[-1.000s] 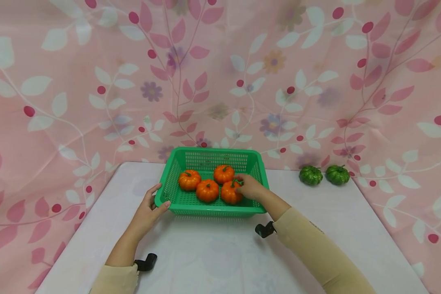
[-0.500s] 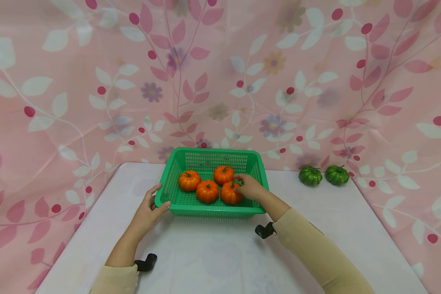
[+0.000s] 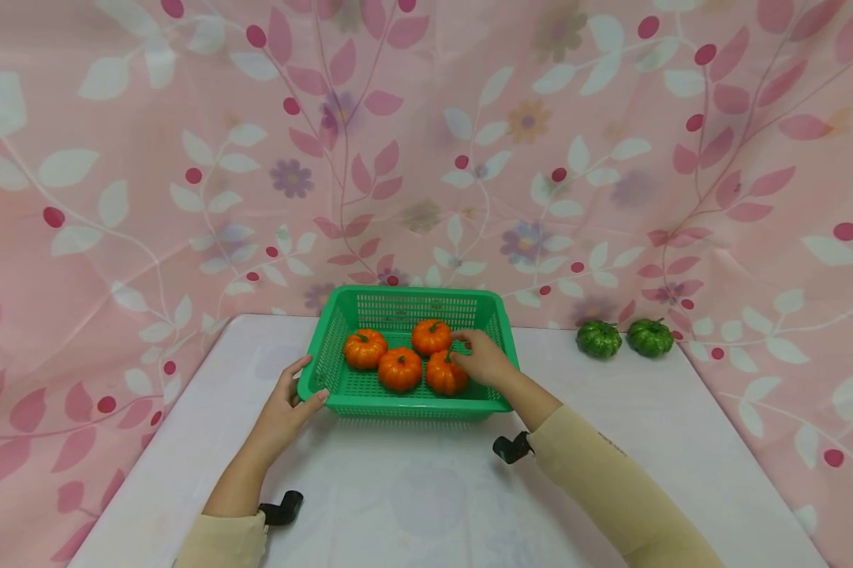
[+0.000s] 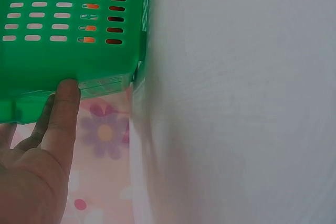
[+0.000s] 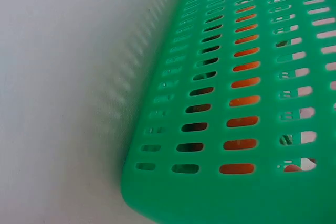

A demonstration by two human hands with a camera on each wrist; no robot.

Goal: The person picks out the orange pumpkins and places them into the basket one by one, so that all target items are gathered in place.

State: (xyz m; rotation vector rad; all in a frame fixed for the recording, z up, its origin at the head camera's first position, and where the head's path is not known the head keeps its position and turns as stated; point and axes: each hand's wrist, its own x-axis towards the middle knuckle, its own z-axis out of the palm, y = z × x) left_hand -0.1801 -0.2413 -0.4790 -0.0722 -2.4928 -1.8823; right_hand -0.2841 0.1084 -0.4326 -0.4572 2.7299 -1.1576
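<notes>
A green plastic basket (image 3: pixel 419 406) with slotted walls stands on the table, with several small orange pumpkins inside. My left hand (image 3: pixel 287 406) grips its front left corner, thumb on the front rim and fingers along the left side. In the left wrist view, a fingertip (image 4: pixel 67 85) of that hand presses against the basket wall (image 4: pixel 73 59). My right hand (image 3: pixel 488 364) reaches over the right rim, thumb and index finger parted beside the stem of the front right pumpkin (image 3: pixel 446 375). The right wrist view shows only the outer basket wall (image 5: pixel 210 192), with orange behind its slots.
Two small green pumpkins, one on the left (image 3: pixel 599 338) and one on the right (image 3: pixel 649 337), sit at the table's back right. The table (image 3: pixel 412 505) has a white cover, and a pink floral cloth (image 3: pixel 412 158) hangs behind it.
My right hand has risen slightly, its thumb sliding up off the side of the front right pumpkin, which stays in place. The left hand and basket have not moved.
</notes>
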